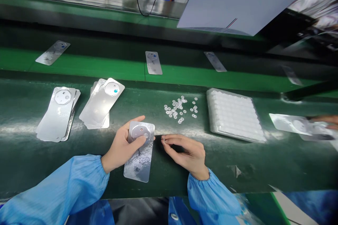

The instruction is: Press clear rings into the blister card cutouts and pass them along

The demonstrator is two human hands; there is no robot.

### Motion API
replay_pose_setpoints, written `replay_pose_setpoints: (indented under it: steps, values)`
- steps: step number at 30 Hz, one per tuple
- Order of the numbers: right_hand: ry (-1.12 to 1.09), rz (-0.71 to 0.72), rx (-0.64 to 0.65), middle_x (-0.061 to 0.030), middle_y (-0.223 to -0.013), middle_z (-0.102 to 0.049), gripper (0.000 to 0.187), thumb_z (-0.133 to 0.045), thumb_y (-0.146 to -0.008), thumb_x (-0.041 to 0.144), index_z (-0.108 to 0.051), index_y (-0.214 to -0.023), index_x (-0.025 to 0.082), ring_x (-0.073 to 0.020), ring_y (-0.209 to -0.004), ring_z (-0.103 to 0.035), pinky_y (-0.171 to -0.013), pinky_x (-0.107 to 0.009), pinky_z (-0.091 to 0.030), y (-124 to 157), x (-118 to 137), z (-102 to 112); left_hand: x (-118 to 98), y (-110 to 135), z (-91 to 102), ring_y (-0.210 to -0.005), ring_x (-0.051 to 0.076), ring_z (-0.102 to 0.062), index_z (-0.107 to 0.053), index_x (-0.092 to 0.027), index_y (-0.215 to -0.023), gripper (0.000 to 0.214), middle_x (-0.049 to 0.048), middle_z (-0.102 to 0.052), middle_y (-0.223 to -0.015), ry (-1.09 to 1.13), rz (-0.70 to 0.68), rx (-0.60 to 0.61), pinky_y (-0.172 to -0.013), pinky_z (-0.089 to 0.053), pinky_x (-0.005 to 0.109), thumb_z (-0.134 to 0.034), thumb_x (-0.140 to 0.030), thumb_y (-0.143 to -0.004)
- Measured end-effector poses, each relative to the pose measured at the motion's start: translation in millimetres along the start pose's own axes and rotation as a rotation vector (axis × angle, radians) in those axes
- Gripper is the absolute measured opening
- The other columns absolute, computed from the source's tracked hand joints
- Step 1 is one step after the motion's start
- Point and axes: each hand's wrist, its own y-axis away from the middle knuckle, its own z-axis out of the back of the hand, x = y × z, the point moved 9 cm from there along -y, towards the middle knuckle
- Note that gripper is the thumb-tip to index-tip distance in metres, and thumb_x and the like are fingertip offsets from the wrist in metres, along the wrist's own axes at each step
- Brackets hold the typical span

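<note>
The left hand (120,146) is gripping a silver panel (138,165) over the near part of the bench, its thumb pressing across the panel's round window. Just beside it, the right hand (185,154) is holding its fingers (169,141) pinched almost shut on what looks like a tiny clear disc (163,139), too small to make out well. Loose clear discs (179,109) are lying scattered on the green bench (171,179), between a stack of panels (56,114), a second stack (101,103) and a white-filled tray (232,114). A co-worker's hand (323,121) is reaching in at right. Handling so small a piece is calling for steady fingertips.
</note>
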Motion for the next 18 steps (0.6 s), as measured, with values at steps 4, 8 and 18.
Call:
replay_pose_setpoints:
  steps: [4,8,18]
  values:
    - [-0.007,0.005,0.001,-0.0049,-0.085,-0.082,0.017,-0.075,-0.086,0.007,-0.077,-0.086,0.024,-0.0205,-0.074,-0.08,-0.069,-0.028,-0.067,-0.4,1.3,0.0,0.5,0.3,-1.3,-0.093,0.024,-0.074,-0.045,-0.016,-0.154,0.076,0.0088,-0.078,-0.099,0.012,0.01,0.008,-0.083,-0.059,0.034,-0.077,-0.031,-0.086]
    - [0.004,-0.007,0.002,-0.0043,-0.086,-0.082,0.016,-0.074,-0.086,0.009,-0.078,-0.086,0.025,-0.021,-0.074,-0.08,-0.069,-0.029,-0.068,0.7,-0.1,-0.3,-0.8,0.6,0.1,-0.087,0.023,-0.074,-0.048,-0.017,-0.153,0.076,0.0081,-0.078,-0.095,-0.009,0.008,-0.007,-0.078,-0.059,0.033,-0.078,-0.034,-0.085]
    - [0.072,0.012,0.03,-0.0025,-0.084,-0.08,0.011,-0.074,-0.089,0.014,-0.073,-0.088,0.025,-0.0199,-0.071,-0.077,-0.068,-0.03,-0.063,5.8,0.1,0.6,2.2,1.5,-1.2,-0.086,0.022,-0.073,-0.051,-0.015,-0.147,0.072,0.0075,-0.075,-0.096,0.041,-0.023,-0.026,-0.076,-0.057,0.031,-0.08,-0.034,-0.083]
